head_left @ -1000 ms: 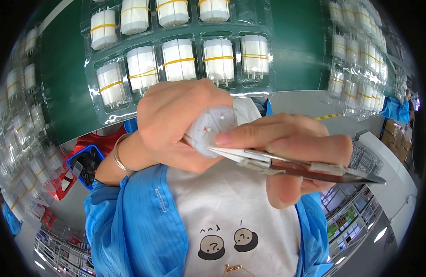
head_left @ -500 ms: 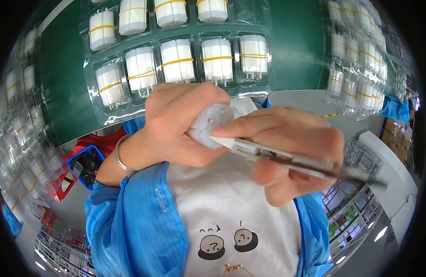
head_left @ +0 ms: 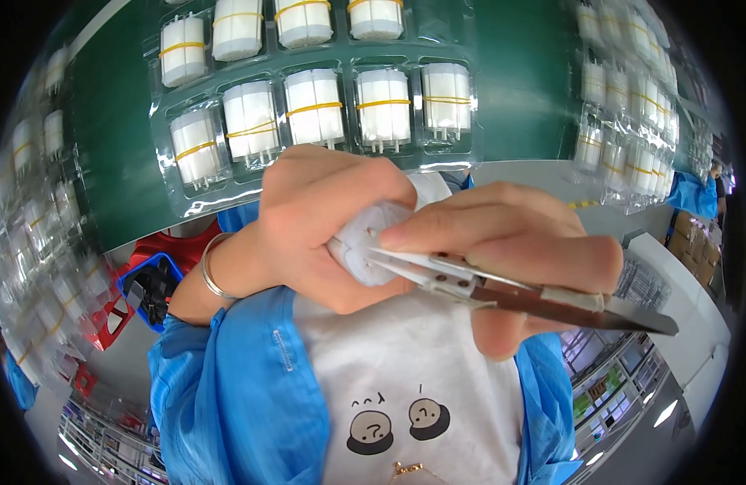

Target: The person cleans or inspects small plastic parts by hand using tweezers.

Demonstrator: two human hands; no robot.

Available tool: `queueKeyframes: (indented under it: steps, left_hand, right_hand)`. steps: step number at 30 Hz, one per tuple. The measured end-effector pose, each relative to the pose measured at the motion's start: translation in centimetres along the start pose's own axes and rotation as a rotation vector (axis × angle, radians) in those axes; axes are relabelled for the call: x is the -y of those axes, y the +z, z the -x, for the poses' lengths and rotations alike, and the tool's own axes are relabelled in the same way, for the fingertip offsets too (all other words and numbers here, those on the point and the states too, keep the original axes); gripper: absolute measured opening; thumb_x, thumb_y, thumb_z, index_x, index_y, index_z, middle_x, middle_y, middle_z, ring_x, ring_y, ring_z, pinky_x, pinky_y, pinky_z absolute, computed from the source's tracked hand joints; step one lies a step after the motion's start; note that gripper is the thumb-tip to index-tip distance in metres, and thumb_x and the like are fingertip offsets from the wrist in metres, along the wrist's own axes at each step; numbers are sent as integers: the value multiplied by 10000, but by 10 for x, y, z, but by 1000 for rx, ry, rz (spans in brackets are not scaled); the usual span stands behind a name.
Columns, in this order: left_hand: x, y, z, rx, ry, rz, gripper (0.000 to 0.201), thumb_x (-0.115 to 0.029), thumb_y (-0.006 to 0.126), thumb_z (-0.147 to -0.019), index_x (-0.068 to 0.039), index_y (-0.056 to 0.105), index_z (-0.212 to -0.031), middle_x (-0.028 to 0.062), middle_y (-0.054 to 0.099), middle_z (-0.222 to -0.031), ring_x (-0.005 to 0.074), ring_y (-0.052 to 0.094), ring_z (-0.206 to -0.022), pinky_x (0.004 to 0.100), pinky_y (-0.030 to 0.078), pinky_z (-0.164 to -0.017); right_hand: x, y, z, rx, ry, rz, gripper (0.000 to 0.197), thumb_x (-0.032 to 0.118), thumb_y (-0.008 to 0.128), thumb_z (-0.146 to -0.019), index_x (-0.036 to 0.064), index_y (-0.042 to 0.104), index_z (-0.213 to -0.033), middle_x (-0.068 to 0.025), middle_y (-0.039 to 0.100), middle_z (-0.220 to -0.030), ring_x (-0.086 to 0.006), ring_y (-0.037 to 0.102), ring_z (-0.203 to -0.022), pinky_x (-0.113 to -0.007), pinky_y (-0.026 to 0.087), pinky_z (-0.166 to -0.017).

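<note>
My left hand [head_left: 324, 214] is wrapped round a rounded, whitish translucent piece [head_left: 363, 250]; its end with small holes faces right, and the rest is hidden in the fist. Between thumb and fingers, my right hand [head_left: 526, 242] holds metal tweezers [head_left: 543, 299] with white pointed tips and tape round the arms. The tips touch or lie just over the end of the piece; I cannot tell which. Beyond both hands, a clear plastic tray [head_left: 462, 158] holds several white cylindrical bundles [head_left: 314, 105] with yellow rubber bands and short prongs.
The tray lies on a green tabletop [head_left: 518, 89]. Stacked clear trays of similar bundles stand at the right [head_left: 632, 105] and left [head_left: 50, 210]. Below the table's edge at left, a blue bin [head_left: 151, 291] of black parts sits by a red stool [head_left: 179, 242]. Brown cartons [head_left: 696, 242] are at far right.
Both hands have shifted slightly right and down with the piece and the tweezers. The right fingers have changed their hold a little, and more of the tweezers shows.
</note>
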State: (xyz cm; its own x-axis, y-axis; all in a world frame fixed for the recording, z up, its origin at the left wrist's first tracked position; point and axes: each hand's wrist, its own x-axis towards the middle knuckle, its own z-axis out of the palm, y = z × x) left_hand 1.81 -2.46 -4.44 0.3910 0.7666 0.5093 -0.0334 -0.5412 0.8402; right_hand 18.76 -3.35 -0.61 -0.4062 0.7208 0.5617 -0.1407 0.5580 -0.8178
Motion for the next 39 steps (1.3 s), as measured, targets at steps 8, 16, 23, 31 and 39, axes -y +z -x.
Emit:
queueKeyframes:
  steps: [8,16,23,31,39]
  left_hand:
    - [4,1,8,89,17,155,280,-128,742,-493,-22,582,-697,66,536,-585,208,505,-429,273,369,-380]
    - [4,2,6,149,33,306,251,-118,748,-558,-18,601,-736,62,545,-598,208,523,-456,265,364,-379]
    - [8,4,9,225,12,309,258,-104,733,-539,-37,581,-735,58,533,-589,228,527,-474,295,374,-400]
    - [4,4,11,271,-199,148,275,-102,721,-503,-72,561,-725,65,507,-577,249,526,-485,317,373,-410]
    - [-1,2,4,171,-64,170,272,-94,732,-520,-39,570,-731,66,517,-583,225,512,-445,295,354,-379]
  right_hand:
    - [2,-7,-2,158,80,-67,411,350,567,-856,-10,394,-955,-330,619,-834,-282,665,-647,-317,524,-503]
    - [6,-12,-2,226,124,-114,404,349,576,-851,-21,423,-903,-320,625,-806,-286,675,-653,-337,554,-517]
    - [10,-1,6,117,-81,227,411,296,666,-810,-56,457,-845,-260,641,-786,-263,641,-577,-318,540,-467]
    - [12,1,6,173,-104,482,428,289,710,-755,-62,491,-863,-292,628,-797,-265,652,-596,-319,534,-448]
    - [6,-17,3,175,65,30,370,269,599,-882,-39,412,-965,-305,625,-856,-315,661,-703,-336,537,-564]
